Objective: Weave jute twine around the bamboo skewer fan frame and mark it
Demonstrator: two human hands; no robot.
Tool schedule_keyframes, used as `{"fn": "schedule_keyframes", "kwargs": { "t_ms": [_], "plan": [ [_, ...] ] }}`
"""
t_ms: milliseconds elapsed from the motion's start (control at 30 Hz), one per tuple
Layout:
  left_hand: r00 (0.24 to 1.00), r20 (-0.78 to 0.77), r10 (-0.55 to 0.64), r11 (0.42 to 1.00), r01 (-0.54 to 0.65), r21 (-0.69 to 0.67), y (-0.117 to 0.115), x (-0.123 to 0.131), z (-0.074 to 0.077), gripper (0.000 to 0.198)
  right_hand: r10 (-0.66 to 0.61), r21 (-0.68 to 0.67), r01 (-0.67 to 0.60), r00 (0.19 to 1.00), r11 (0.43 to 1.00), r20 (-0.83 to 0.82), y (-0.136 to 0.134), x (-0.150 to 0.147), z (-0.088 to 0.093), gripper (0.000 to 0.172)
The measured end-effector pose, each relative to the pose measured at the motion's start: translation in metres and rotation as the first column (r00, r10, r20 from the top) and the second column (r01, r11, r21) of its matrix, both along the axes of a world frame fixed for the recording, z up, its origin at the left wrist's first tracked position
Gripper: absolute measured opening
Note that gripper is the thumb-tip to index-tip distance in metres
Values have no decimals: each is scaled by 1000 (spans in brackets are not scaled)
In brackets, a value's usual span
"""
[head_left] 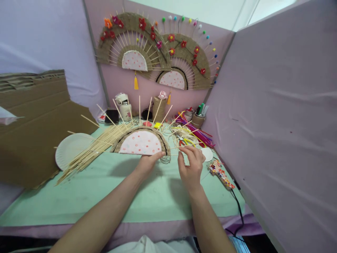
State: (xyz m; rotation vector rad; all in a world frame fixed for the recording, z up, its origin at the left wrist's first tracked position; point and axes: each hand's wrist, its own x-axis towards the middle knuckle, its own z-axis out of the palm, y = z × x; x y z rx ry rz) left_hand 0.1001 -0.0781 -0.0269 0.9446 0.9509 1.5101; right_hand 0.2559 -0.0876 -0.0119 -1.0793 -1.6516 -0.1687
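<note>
A half-round fan piece [140, 142] with a dotted pink centre, a twine rim and several wooden skewers sticking out lies on the green table top [131, 196]. My left hand [149, 162] grips its lower right edge, thumb on top. My right hand [191, 165] hovers just to the right, fingers curled in a pinch on a thin strand of twine [166, 160] that loops beside the fan.
A heap of skewers [89, 151] lies across a white paper plate [68, 149] at left, beside cardboard sheets [34, 133]. Pipe cleaners [196, 131], jars and pens stand behind. A patterned glue gun [220, 173] lies at right. Two finished fans [158, 52] hang on the wall.
</note>
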Motion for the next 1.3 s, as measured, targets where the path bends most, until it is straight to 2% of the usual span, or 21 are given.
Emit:
{"fn": "schedule_keyframes", "kwargs": {
  "t_ms": [100,267,467,667,833,900,967,1067,1133,1200,1300],
  "plan": [
    [991,-107,81,997,-80,19,-1,-1,-3,52,-2,-37,2,1000,999,19,-3,-9,-3,9],
    [970,-215,115,993,-118,-1,-8,2,1,44,-32,-72,32,999,997,0,0,-13,-5,9],
    [983,-167,79,996,-85,-33,-13,6,7,42,-29,-101,29,1000,994,2,2,-11,-6,7],
    [943,-328,52,998,-60,-13,-14,7,6,44,-56,-121,56,998,991,0,4,-12,-9,5],
    [947,-317,55,998,-66,-24,-15,8,4,47,-67,-116,65,998,991,-11,5,-14,-10,5],
    [951,-301,64,997,-76,-28,-14,8,3,47,-82,-114,76,996,991,-47,5,-14,-10,4],
    [959,-273,78,995,-94,-44,-13,8,2,48,-95,-104,82,988,991,-125,4,-14,-10,14],
    [979,-169,114,992,-123,-41,-9,6,-2,49,-40,-42,28,946,999,-323,2,-10,-10,19],
    [994,-51,92,995,-93,-19,-5,4,-3,43,38,23,-31,877,999,-479,1,-5,-12,14],
    [996,91,19,1000,-18,-11,-2,2,-1,33,84,24,-88,778,996,-623,3,1,-15,11],
    [957,272,-103,992,120,-43,0,-4,5,17,62,-145,-264,643,954,-763,10,9,-23,13]
  ]
}}
